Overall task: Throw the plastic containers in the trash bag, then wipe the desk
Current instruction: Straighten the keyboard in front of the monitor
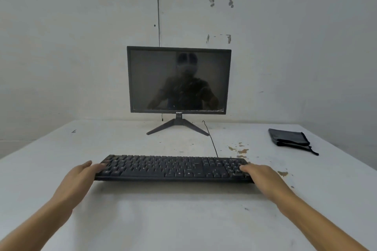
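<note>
A black keyboard (173,168) sits in the middle of the white desk (163,220). My left hand (81,175) grips its left end, fingers over the keys. At the keyboard's right end my right hand (259,175) holds on in the same way. The keyboard casts a wide shadow on the desk below it, so it seems slightly raised. A folded dark grey cloth (289,137) lies at the desk's far right. No plastic containers or trash bag are in view.
A black monitor (179,79) on a V-shaped stand stands at the back centre against the white wall. A thin black cable (212,140) runs from the keyboard toward the stand. Brown chipped patches (240,150) mark the desk surface right of centre.
</note>
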{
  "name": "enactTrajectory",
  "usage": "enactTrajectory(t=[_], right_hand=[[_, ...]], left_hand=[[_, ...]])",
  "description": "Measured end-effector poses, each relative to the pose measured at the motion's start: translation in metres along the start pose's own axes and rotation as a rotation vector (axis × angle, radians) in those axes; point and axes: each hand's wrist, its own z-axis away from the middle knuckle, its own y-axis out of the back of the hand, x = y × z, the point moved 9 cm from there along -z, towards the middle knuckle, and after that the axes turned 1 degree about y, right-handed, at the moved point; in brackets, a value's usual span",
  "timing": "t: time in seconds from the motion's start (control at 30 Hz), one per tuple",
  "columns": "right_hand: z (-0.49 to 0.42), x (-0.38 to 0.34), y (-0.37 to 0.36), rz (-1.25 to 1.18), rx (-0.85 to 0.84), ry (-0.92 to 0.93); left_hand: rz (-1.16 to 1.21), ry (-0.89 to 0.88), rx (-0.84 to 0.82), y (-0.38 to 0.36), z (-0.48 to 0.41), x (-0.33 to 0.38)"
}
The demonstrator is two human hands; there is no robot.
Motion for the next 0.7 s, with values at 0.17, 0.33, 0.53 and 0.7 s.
enactTrajectory(t=[0.17, 0.33, 0.53, 0.7], right_hand=[[0.023, 0.004, -0.006, 0.166, 0.029, 0.046], [0.037, 0.007, -0.001, 0.353, 0.097, 0.091], [0.068, -0.004, -0.004, 0.304, 0.130, 0.225], [0.086, -0.025, -0.014, 0.224, 0.091, 0.294]], left_hand=[[-0.131, 0.000, -0.091, 0.001, 0.027, -0.012], [-0.090, -0.008, -0.157, -0.004, 0.035, -0.019], [-0.149, -0.045, -0.133, -0.003, 0.060, -0.029], [-0.037, -0.041, -0.106, -0.007, 0.077, -0.017]])
